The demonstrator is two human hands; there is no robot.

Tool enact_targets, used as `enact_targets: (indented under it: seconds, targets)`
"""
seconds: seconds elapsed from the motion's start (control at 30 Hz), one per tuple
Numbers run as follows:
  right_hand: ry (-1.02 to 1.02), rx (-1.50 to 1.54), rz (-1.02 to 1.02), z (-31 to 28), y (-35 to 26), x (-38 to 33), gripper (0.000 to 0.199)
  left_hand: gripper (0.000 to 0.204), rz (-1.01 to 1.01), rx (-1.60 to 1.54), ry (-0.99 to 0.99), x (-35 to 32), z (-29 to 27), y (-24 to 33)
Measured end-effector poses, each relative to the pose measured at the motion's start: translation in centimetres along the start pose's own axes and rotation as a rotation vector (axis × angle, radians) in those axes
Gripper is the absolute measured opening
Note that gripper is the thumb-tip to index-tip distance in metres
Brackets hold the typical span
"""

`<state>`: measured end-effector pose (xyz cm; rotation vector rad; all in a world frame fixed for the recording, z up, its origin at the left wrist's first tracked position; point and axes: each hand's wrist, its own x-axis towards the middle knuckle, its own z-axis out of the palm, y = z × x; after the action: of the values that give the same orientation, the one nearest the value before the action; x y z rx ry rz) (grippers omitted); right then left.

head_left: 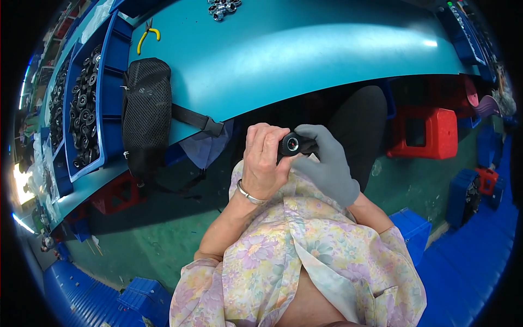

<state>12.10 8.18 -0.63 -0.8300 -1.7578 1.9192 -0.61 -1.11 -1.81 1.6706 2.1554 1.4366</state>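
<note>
Black part [292,144], pinched by left hand [264,155] and gloved right hand [328,166], partly hidden from me; table edge [297,90], twelve o'clock.

A teal tabletop [283,49] stretches across the top of the frame. Toward its upper left lie pliers with yellow handles [147,37], and a cluster of shiny metal parts [222,8] sits at the top edge, left of centre. Below the pliers is a black mesh bag [146,106], its black strap [188,115] running rightward to a buckle [213,127]. At right, a red stool [444,133] stands on the green floor [403,180]. A blue box [412,231] is at lower right; a blue crate [144,298] is at lower left.
</note>
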Motion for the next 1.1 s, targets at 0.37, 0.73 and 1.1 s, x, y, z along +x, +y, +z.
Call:
enact_targets:
  seconds: [0.37, 0.73, 1.1]
  targets:
    - [-0.009, -0.462, -0.185, 0.8, -0.5, 0.4, 0.037, 0.046, 0.015, 0.017, 0.007, -0.1, 0.0, 0.6]
    - [-0.308, 0.924, 0.242, 0.1, 1.6, -0.1, 0.033, 0.053, -0.174, -0.186, 0.008, -0.2, 0.1, 2.2]
    - [-0.268, 1.142, 0.399, 0.9, 1.7, -1.2, 0.043, 0.048, -0.039, -0.087, 0.006, -0.5, -0.4, 1.6]
